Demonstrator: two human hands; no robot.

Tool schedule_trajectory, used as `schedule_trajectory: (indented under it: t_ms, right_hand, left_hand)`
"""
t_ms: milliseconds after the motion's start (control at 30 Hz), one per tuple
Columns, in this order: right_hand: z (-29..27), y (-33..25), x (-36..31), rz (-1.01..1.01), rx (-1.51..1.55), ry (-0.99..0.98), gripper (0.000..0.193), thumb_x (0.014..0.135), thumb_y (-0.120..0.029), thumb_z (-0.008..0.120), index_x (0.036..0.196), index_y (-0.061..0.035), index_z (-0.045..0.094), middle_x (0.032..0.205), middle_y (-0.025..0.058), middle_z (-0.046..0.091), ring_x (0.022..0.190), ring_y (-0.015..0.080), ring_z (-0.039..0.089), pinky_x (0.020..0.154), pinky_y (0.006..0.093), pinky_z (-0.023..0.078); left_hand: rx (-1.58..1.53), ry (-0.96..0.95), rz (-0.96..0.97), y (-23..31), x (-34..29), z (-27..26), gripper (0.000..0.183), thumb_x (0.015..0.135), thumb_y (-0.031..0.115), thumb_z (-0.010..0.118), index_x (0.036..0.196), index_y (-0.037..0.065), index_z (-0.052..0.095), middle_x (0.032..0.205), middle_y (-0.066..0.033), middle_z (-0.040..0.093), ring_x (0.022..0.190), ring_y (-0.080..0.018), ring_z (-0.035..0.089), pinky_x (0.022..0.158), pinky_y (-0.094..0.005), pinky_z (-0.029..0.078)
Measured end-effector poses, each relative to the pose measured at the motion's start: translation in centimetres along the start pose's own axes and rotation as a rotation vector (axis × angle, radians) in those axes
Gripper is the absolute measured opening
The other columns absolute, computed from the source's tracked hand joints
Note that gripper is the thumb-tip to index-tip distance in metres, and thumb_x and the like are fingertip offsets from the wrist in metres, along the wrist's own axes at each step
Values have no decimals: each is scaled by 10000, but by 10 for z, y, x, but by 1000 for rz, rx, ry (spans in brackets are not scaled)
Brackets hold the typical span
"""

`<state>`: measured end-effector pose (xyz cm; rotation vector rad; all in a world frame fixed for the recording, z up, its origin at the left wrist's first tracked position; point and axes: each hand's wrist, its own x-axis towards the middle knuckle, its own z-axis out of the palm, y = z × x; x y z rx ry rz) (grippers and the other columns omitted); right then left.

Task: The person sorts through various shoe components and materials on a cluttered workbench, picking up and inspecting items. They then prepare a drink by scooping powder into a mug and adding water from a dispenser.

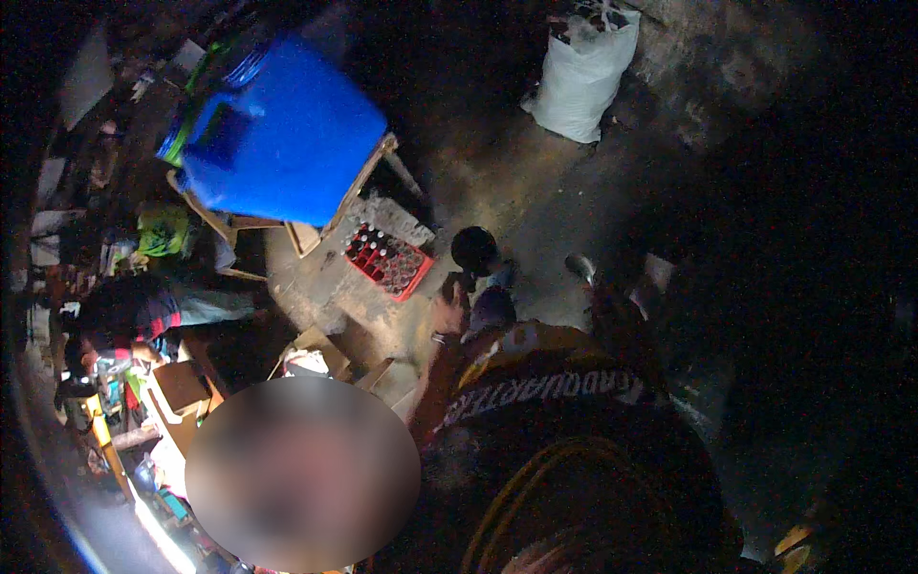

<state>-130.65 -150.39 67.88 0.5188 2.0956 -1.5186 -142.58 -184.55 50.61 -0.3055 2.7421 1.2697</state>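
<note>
My left hand (451, 313), with a pale band at the wrist, is raised in front of my body. Its fingers look curled around something dark that I cannot make out. Just beyond the fingers is a dark round thing (473, 249); whether the hand holds it is unclear. A purple shape (493, 308) lies close to the right of that hand. My right hand (604, 295) is almost lost in shadow, its fingers hidden. Beside it shows a pale, rounded, spoon-like thing (579, 266), and I cannot tell whether the hand grips it.
A red crate (406, 277) of bottles sits on the floor to the left. Behind it stands a table with a blue cover (296, 143). A white sack (585, 81) stands at the far side. Another person (153, 311) bends over cluttered goods at left. Much of the right is dark.
</note>
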Motion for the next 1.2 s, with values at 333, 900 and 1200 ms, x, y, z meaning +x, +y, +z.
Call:
schedule_trajectory:
  t_ms: [333, 900, 1200]
  right_hand:
    - [-165, -197, 246, 52, -33, 56, 462, 1076, -418, 568, 1303, -36, 693, 1107, 118, 739, 980, 228, 708, 888, 380, 574]
    - [-386, -620, 822, -136, -343, -336, 452, 1048, -395, 598, 1316, -43, 686, 1108, 135, 740, 988, 254, 713, 889, 404, 579]
    - [-338, -739, 1008, -179, -475, -393, 449, 1034, -383, 614, 1323, -46, 682, 1109, 144, 741, 993, 268, 716, 889, 417, 581]
  left_hand:
    - [-105, -49, 388, 221, 336, -10, 260, 1073, 225, 509, 1121, 70, 711, 991, -160, 760, 900, -401, 721, 800, -483, 558]
    - [-142, 158, 46, 371, 862, 87, 333, 1073, 352, 541, 1191, 111, 739, 1051, -152, 771, 954, -410, 717, 853, -479, 560]
    - [-184, 330, -27, 323, 1049, 46, 312, 1060, 337, 571, 1192, 116, 746, 1075, -150, 773, 951, -392, 724, 831, -474, 569]
